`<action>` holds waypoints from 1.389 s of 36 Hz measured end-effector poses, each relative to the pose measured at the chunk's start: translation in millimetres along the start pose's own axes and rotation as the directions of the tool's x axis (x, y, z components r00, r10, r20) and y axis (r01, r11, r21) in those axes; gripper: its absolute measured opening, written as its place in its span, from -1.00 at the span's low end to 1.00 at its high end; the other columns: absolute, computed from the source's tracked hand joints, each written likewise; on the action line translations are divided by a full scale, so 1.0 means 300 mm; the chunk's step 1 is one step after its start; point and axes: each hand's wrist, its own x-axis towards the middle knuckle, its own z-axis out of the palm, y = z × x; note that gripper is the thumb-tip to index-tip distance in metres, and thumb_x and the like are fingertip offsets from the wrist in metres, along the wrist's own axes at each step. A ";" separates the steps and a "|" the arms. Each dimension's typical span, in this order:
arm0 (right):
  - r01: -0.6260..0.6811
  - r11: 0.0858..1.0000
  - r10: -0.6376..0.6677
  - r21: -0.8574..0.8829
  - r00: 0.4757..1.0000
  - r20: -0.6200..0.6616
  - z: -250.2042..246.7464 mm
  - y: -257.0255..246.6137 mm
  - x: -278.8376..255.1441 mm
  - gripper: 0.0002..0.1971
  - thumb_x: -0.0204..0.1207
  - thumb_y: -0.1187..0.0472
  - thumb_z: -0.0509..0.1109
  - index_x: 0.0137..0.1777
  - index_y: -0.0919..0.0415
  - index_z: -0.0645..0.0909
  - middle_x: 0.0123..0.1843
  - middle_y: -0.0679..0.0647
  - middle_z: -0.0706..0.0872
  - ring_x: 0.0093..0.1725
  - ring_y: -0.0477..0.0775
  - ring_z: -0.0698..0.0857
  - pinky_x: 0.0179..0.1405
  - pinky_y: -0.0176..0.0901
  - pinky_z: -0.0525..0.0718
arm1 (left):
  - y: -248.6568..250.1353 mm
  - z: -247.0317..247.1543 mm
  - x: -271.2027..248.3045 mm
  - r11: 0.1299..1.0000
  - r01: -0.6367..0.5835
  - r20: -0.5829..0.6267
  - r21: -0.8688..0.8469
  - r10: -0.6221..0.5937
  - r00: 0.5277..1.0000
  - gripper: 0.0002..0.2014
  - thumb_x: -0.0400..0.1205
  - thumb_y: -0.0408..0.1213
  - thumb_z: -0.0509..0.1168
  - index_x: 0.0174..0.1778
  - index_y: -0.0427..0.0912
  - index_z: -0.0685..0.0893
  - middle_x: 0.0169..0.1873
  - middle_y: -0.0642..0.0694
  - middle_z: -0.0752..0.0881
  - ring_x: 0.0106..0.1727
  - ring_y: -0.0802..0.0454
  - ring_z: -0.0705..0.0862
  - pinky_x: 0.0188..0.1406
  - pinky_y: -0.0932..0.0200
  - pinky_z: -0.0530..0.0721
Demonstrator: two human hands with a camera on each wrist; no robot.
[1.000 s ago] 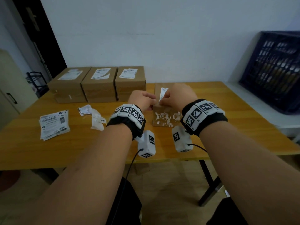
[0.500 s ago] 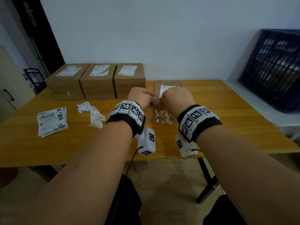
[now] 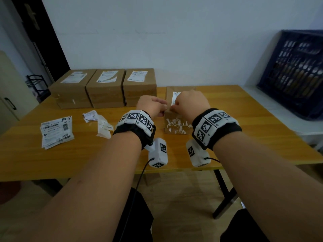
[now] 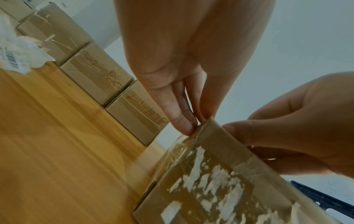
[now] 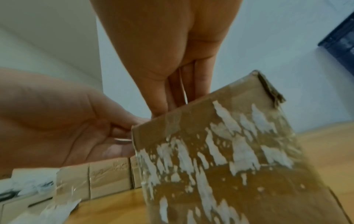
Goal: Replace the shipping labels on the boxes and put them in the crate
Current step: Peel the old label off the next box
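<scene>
Peeling the white paper label [image 3: 175,98] off the scuffed brown cardboard box [image 3: 176,125].
Left hand [image 3: 151,106] pinches its corner, right hand [image 3: 189,102] pinches the label; pull low, steadily.

A brown cardboard box [image 3: 176,125] stands on the bench, its near face scabbed with white label scraps – a white label [image 3: 175,97] lies on top. Three labelled boxes [image 3: 104,88] sit in a row behind; the dark crate [image 3: 295,74] stands tilted, far right.
</scene>
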 end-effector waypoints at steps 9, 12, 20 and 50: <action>-0.021 1.000 0.021 0.009 0.998 -0.052 0.020 -0.018 -0.018 -0.57 0.70 0.08 0.19 -0.44 0.15 0.31 -0.43 0.04 0.43 -0.31 0.10 0.55 -0.40 -0.13 0.43 | -0.005 0.004 0.000 1.000 -0.009 -0.013 0.006 0.009 1.000 -0.88 0.56 -0.47 0.41 -0.09 -0.18 0.80 -0.12 -0.10 0.76 -0.16 0.04 0.76 -0.03 0.15 0.78; -0.068 0.997 0.069 0.033 0.996 -0.047 0.017 -0.002 -0.014 -0.58 0.66 0.00 0.24 -0.42 0.15 0.43 -0.43 0.01 0.48 -0.44 0.00 0.49 -0.53 -0.20 0.34 | -0.005 0.006 -0.003 1.000 -0.012 -0.006 0.019 0.012 1.000 -0.88 0.55 -0.45 0.42 -0.13 -0.14 0.79 -0.12 -0.09 0.76 -0.15 0.05 0.76 -0.05 0.16 0.78; -0.134 0.981 0.126 0.139 0.990 0.069 -0.027 0.013 -0.008 -0.61 0.53 -0.15 0.41 -0.36 0.13 0.62 -0.41 0.00 0.59 -0.45 -0.08 0.52 -0.57 -0.24 0.35 | -0.002 0.004 -0.001 1.000 -0.006 -0.002 0.015 0.006 1.000 -0.88 0.55 -0.47 0.41 -0.11 -0.17 0.78 -0.06 -0.15 0.76 -0.12 0.03 0.76 -0.02 0.13 0.78; -0.096 0.949 0.067 0.299 0.992 0.104 -0.053 0.015 -0.033 -0.85 0.56 0.02 0.40 -0.06 -0.08 0.82 -0.07 -0.11 0.77 -0.09 -0.04 0.71 -0.17 -0.16 0.67 | -0.020 -0.001 -0.015 0.999 -0.046 -0.009 -0.014 0.046 0.999 -0.86 0.55 -0.42 0.42 -0.21 -0.08 0.78 -0.05 -0.16 0.78 -0.05 -0.04 0.78 0.00 0.06 0.79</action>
